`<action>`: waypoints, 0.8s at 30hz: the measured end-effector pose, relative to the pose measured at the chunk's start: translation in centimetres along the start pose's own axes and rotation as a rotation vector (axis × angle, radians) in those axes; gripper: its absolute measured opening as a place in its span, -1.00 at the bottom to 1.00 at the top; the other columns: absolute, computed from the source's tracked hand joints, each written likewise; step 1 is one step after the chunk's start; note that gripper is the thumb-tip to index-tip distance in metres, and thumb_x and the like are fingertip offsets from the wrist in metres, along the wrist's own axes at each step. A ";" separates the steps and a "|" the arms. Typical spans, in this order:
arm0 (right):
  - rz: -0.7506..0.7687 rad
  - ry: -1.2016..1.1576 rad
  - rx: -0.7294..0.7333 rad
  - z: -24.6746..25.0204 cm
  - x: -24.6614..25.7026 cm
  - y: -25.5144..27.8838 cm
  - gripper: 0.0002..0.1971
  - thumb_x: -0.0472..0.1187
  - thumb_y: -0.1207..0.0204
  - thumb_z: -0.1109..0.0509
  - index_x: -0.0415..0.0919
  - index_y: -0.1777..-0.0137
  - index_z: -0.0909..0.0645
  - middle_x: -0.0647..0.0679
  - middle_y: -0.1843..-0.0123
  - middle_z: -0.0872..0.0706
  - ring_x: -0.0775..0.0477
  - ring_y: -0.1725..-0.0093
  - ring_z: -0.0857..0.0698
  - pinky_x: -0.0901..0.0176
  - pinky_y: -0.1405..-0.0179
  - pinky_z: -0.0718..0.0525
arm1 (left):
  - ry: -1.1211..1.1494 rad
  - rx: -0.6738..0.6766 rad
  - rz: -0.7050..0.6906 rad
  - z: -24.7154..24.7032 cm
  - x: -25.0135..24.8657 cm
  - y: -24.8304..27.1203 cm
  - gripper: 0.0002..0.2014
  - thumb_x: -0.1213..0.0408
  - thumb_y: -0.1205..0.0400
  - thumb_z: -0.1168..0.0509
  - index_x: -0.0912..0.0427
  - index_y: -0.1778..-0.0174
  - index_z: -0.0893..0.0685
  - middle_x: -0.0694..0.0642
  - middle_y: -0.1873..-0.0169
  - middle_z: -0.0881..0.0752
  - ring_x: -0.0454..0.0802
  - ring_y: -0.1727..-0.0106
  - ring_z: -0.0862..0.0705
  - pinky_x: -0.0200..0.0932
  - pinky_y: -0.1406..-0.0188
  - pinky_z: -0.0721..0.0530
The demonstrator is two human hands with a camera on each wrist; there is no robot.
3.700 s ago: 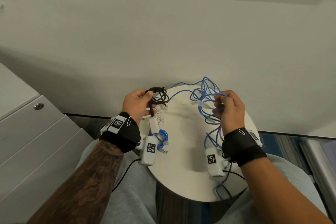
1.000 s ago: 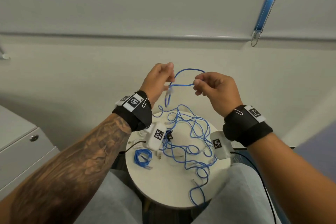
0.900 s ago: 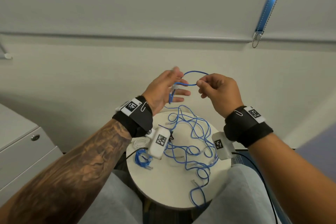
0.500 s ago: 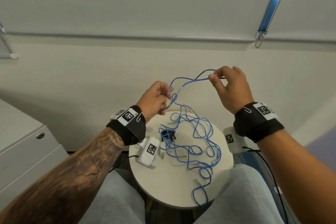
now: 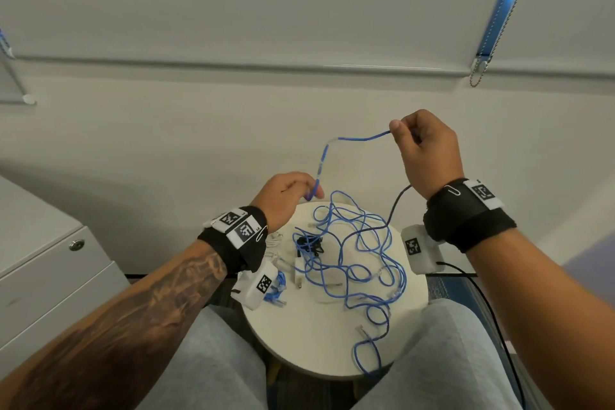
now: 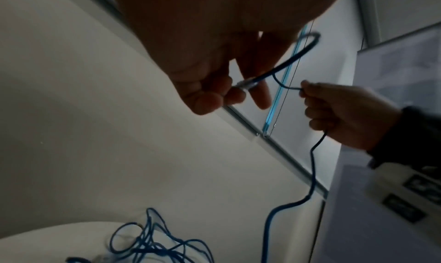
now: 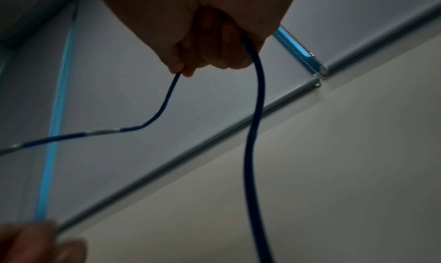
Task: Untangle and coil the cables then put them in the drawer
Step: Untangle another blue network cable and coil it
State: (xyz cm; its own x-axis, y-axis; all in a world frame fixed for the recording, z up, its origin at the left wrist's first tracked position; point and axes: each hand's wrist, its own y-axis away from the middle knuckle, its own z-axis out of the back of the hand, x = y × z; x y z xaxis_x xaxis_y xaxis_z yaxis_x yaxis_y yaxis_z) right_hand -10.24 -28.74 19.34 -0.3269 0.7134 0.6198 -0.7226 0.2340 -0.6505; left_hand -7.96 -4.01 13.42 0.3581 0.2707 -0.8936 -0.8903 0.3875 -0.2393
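We see two hands raised above a small round worktop [image 5: 319, 343]. The right hand [image 5: 429, 153] is higher, and its grip pinches one blue cable [image 5: 362, 137] between thumb and forefinger; the wrist view shows the strand entering the curled fingers and running out again below the palm. The left hand [image 5: 283, 196] sits lower, just over the far rim of the worktop, and its grip pinches the same cable at its clear connector end, thumb against fingertips [image 6: 235, 97]. Between the two hands the cable makes one short arch in the air. From under the right hand the strand drops, dark in shadow, to the worktop.

There it joins one loose tangle of blue cable [image 5: 352, 263] spread over the middle and right of the surface, with a loop hanging past the near rim. We cannot count the separate cables in that tangle. One small black bundle [image 5: 311, 243] lies at the tangle's left edge, one white plug adapter [image 5: 299, 271] just beside it, and one small coiled blue cable [image 5: 276, 289] at the left rim, partly hidden by the left wrist camera.

A grey drawer cabinet [image 5: 50, 276] stands to the left, well apart from the worktop, with one round lock and its drawers closed.
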 end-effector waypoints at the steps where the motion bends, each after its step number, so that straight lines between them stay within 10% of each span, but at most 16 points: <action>1: -0.023 -0.002 -0.025 0.1 -0.4 -0.5 -0.72 0.00 -0.66 -0.37 -0.20 0.15 -0.59 -0.09 0.33 -0.63 -0.07 0.33 -0.53 0.09 0.27 -0.52 | 0.049 0.040 0.032 -0.1 -0.1 0.3 -0.63 0.15 -0.68 -0.12 0.20 0.30 -0.74 0.17 0.31 -0.62 -0.28 0.46 -0.50 -0.24 0.28 -0.49; 6: -0.118 0.065 -0.061 0.6 -2.7 -1.9 -0.70 0.02 -0.66 -0.35 -0.24 0.12 -0.61 -0.13 0.26 -0.67 -0.15 0.24 -0.59 0.05 0.19 -0.57 | 0.002 0.143 0.044 -0.3 0.3 1.7 -0.33 -0.43 -0.57 0.05 0.13 0.47 -0.46 0.14 0.32 -0.64 0.02 0.25 -0.62 0.02 0.04 -0.66; 9: -0.175 0.124 -0.033 0.5 -4.1 -2.0 -0.72 0.01 -0.67 -0.34 -0.22 0.09 -0.62 -0.08 0.23 -0.65 -0.14 0.20 -0.59 0.09 0.17 -0.54 | 0.138 0.024 0.061 -0.2 1.0 1.5 -0.43 -0.09 -0.78 0.04 0.21 0.39 -0.53 0.18 0.22 -0.72 0.14 0.08 -0.71 -0.03 -0.06 -0.62; 12: -0.225 0.164 0.001 0.3 -5.4 -1.6 -0.72 0.02 -0.67 -0.33 -0.21 0.07 -0.63 -0.06 0.21 -0.66 -0.14 0.18 -0.60 0.13 0.17 -0.49 | 0.400 -0.041 0.190 0.8 0.4 1.1 -0.63 0.19 -0.83 -0.01 0.24 0.16 -0.61 -0.01 0.51 -0.48 -0.04 0.50 -0.51 -0.02 0.14 -0.65; 16: -0.288 0.163 0.006 -0.2 -6.4 -1.2 -0.73 0.03 -0.68 -0.32 -0.18 0.06 -0.61 -0.06 0.21 -0.64 -0.17 0.17 -0.61 0.13 0.18 -0.45 | 0.477 0.315 0.267 1.8 -1.9 2.2 -0.70 0.21 -0.81 -0.04 0.28 -0.13 -0.64 -0.01 0.48 -0.28 -0.13 0.55 -0.26 -0.11 0.34 -0.57; 20: -0.282 0.196 0.061 -1.6 -6.4 -0.7 -0.71 0.06 -0.67 -0.31 -0.17 0.09 -0.60 -0.04 0.26 -0.63 -0.21 0.19 -0.62 0.02 0.22 -0.57 | 0.679 0.614 0.215 0.8 -4.5 3.4 -0.81 0.40 -0.69 -0.15 0.32 -0.14 -0.59 0.11 0.29 -0.67 0.05 0.23 -0.73 -0.09 0.01 -0.71; 24: -0.243 0.217 0.127 -3.6 -5.4 0.4 -0.72 0.05 -0.67 -0.31 -0.17 0.08 -0.61 -0.05 0.28 -0.65 -0.21 0.21 -0.62 -0.02 0.21 -0.61 | 0.879 0.693 0.225 0.4 -6.1 3.1 -0.75 0.52 -0.70 -0.06 0.37 -0.23 -0.57 0.30 0.08 -0.79 0.28 -0.05 -0.77 0.04 -0.19 -0.69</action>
State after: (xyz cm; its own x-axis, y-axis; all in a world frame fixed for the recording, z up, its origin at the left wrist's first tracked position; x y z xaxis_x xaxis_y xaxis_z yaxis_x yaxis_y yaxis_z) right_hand -6.59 -30.08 14.17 -0.0090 0.7741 0.6330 -0.8380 0.3396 -0.4272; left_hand -12.75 -4.09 18.33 -0.3537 -0.2090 -0.9117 -0.4649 0.8851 -0.0226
